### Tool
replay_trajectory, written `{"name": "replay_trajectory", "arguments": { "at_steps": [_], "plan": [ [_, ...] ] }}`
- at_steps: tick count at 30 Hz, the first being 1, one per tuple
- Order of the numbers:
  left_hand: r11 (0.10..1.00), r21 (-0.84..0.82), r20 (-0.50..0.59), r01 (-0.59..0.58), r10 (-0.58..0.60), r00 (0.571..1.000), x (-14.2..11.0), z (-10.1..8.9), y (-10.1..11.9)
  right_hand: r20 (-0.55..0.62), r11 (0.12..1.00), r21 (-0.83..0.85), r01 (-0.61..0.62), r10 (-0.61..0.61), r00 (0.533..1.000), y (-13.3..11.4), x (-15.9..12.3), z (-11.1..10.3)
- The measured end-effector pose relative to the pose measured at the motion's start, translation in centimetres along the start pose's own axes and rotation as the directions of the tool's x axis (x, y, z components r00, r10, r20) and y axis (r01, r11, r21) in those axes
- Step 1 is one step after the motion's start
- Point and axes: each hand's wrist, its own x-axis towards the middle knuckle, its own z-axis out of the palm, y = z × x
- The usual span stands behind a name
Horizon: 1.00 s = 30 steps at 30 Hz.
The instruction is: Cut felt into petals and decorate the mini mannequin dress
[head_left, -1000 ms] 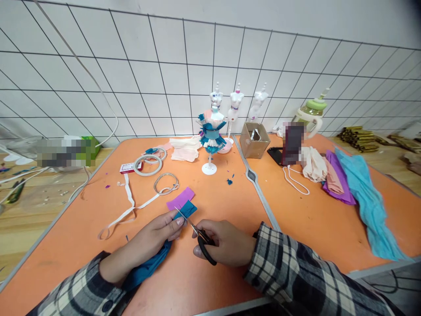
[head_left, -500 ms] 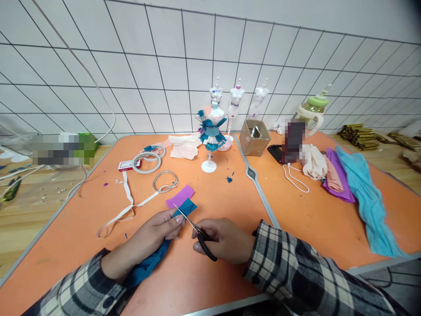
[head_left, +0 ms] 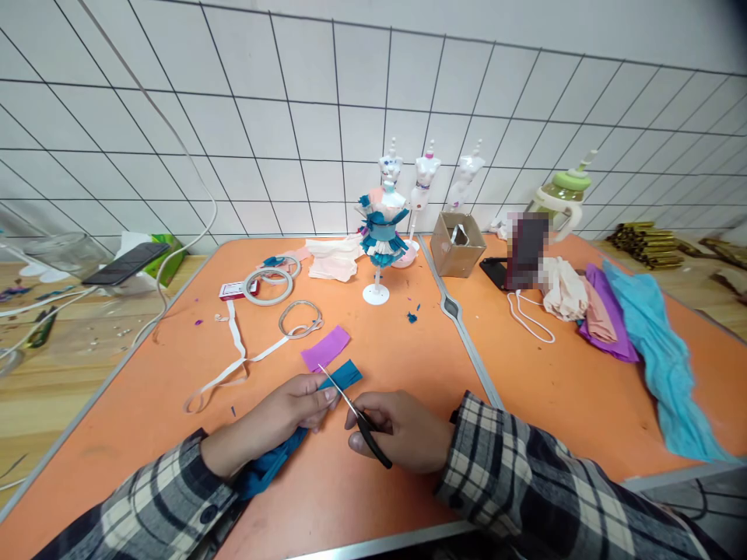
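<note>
My left hand (head_left: pixel 306 400) pinches a strip of teal crepe paper (head_left: pixel 345 375) near its end. The rest of the strip hangs under my left wrist towards the table's front. My right hand (head_left: pixel 402 432) grips black-handled scissors (head_left: pixel 372 441), whose blades lie across the teal strip beside my left fingertips. A purple paper piece (head_left: pixel 327 348) lies flat just beyond the blades. Farther back stands a small dress form (head_left: pixel 382 225) on a white base, wearing a teal and white ruffled dress.
Tape rolls (head_left: pixel 268 287), a white ribbon (head_left: pixel 234 330) and pale paper (head_left: pixel 332 257) lie on the orange table (head_left: pixel 408 498). Behind are white dress forms (head_left: pixel 467 171) and a cardboard box (head_left: pixel 458 245). To the right are a phone (head_left: pixel 527 253), a bottle (head_left: pixel 563 198) and light-blue crepe paper (head_left: pixel 671 358).
The teal end beyond the blades now lies straighter and points farther right. Both hands and the scissors stay close together at the strip; the whole view has shifted slightly.
</note>
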Motion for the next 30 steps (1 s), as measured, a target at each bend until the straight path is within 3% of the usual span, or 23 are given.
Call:
{"name": "replay_trajectory", "arguments": {
  "at_steps": [11, 30],
  "plan": [
    [0.996, -0.09, 0.13, 0.024, -0.012, 0.991, -0.36, 0.1, -0.04, -0.024, 0.999, -0.009, 0.034, -0.034, 0.999, 0.23, -0.13, 0.59],
    [0.989, -0.124, 0.188, 0.082, -0.058, 0.981, -0.54, 0.22, -0.14, 0.018, 0.996, 0.087, 0.015, -0.017, 1.0, -0.06, -0.1, 0.59]
  ]
}}
